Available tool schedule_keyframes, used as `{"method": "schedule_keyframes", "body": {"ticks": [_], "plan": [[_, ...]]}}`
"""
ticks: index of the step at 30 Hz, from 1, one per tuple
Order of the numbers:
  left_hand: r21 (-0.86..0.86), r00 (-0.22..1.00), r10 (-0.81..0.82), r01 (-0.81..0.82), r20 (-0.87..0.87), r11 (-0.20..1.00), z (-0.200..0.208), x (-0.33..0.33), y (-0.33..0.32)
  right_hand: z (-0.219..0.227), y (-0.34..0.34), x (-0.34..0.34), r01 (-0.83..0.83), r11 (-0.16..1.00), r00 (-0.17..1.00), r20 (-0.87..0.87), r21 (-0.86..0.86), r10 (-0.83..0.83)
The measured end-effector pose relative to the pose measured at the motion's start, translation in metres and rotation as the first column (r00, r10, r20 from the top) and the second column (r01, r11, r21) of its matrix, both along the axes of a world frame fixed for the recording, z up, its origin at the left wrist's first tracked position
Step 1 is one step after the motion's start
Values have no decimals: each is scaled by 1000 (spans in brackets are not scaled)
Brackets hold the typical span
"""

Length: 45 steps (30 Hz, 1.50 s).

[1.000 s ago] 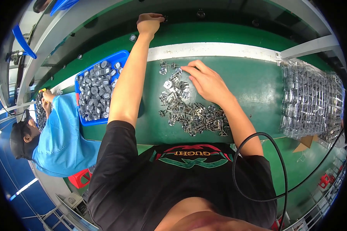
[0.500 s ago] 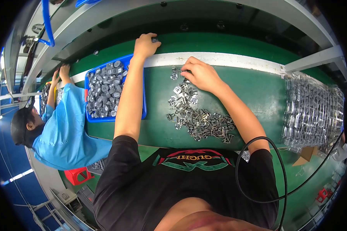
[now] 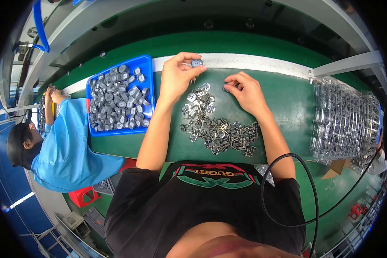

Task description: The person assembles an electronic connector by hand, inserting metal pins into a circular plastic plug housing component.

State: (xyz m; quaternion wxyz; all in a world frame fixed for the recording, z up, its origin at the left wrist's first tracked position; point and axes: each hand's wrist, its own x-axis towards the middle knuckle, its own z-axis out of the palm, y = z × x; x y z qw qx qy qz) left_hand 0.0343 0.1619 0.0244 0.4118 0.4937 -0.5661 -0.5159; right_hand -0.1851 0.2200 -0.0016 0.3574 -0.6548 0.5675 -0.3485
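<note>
My left hand [image 3: 178,74] is closed, fingertips and thumb pinching a small grey plastic piece [image 3: 196,63] with a pale patterned face, above the white strip. To its right, my right hand [image 3: 247,92] has thumb and forefinger pressed on a small dark metal piece [image 3: 226,89], mostly hidden by the fingers. A heap of small shiny metal prong pieces [image 3: 221,134] lies between my forearms on the green tabletop [image 3: 288,112]. Left of my left forearm stands a blue tray [image 3: 147,68] holding many short round grey plastic pieces [image 3: 118,103].
Stacked clear plastic trays [image 3: 342,122] filled with parts stand on the right. A white strip [image 3: 253,61] borders a green belt [image 3: 159,45] behind the table. A co-worker in a blue top [image 3: 71,146] works at left. A black cable [image 3: 314,189] loops by my right arm.
My left hand has come back from the green belt toward me and right, carrying the grey piece. My right hand has moved right and nearer, away from the metal heap's far end.
</note>
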Motion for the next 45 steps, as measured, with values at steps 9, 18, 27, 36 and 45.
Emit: {"method": "schedule_keyframes", "body": {"ticks": [9, 18, 27, 36, 45], "plan": [[281, 852, 60, 104, -520, 954, -18, 15, 24, 2, 19, -22, -180, 913, 977, -174, -367, 122], [300, 804, 21, 198, -595, 933, -22, 12, 35, 21, 19, -3, 250, 934, 824, -563, 255, -67], [264, 819, 75, 96, -568, 960, -12, 2, 44, 25, 25, 5, 106, 988, 953, -294, 109, -70], [312, 441, 125, 383, -889, 869, -17, -10, 57, 49, 21, 38, 104, 957, 970, 239, -270, -38], [227, 637, -38, 329, -770, 917, -19, -11, 58, 46, 21, 40, 268, 954, 788, 600, -134, -137]]}}
